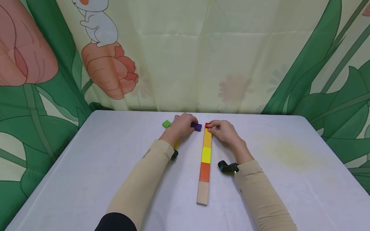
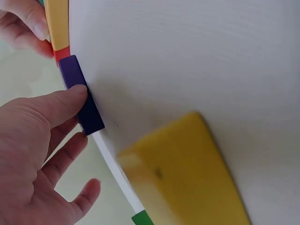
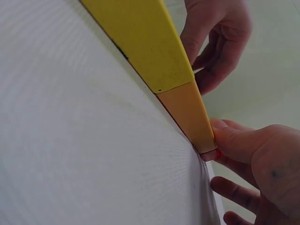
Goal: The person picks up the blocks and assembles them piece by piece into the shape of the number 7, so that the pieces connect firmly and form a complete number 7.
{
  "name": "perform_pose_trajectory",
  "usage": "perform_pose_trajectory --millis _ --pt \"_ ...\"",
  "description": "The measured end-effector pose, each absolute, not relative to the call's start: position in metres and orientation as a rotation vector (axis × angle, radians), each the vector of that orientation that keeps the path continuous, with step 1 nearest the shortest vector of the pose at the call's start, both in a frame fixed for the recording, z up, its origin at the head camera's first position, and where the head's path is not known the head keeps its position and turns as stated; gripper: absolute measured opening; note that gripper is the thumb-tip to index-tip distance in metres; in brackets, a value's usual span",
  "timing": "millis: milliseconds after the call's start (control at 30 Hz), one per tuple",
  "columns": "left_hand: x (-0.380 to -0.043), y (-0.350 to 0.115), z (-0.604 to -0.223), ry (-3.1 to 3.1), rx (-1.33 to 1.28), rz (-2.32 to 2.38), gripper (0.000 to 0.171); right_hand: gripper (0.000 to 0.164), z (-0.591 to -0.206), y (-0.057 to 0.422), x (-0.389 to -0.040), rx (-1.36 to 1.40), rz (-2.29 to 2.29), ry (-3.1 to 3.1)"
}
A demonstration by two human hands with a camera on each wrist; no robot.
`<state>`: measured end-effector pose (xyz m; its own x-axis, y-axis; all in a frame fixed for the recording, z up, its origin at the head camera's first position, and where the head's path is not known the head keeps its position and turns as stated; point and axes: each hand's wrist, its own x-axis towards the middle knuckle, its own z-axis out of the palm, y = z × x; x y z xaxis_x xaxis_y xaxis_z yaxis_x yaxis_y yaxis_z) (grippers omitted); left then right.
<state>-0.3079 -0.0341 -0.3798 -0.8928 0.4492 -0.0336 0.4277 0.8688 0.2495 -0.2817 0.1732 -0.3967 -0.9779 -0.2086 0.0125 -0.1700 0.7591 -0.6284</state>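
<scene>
A straight row of blocks runs away from me along the table: a plain wooden block [image 1: 203, 192], an orange-red one [image 1: 204, 172], a yellow one [image 1: 206, 155], a light orange one [image 1: 207, 138] and a small red block [image 1: 207, 125] at the far end. My right hand [image 1: 224, 131] pinches the red block between thumb and finger. Just left of it, my left hand [image 1: 182, 125] pinches a dark purple block [image 2: 75, 70]. In the left wrist view the purple block's end is close to the red block; whether they touch I cannot tell.
A green block [image 1: 166, 124] lies left of the left hand, near the table's far edge. Another yellow block [image 2: 183, 168] lies by the left wrist, mostly hidden in the head view. A patterned curtain [image 1: 185, 64] hangs behind the white table [image 1: 72, 179].
</scene>
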Motion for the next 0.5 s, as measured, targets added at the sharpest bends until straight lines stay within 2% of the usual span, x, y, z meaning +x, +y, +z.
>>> perform_pose_trajectory --millis 500 --pt "-0.314 -0.021 -0.379 2.955 0.717 0.337 0.031 0.023 -0.400 0.173 -0.284 -0.310 -1.048 2.883"
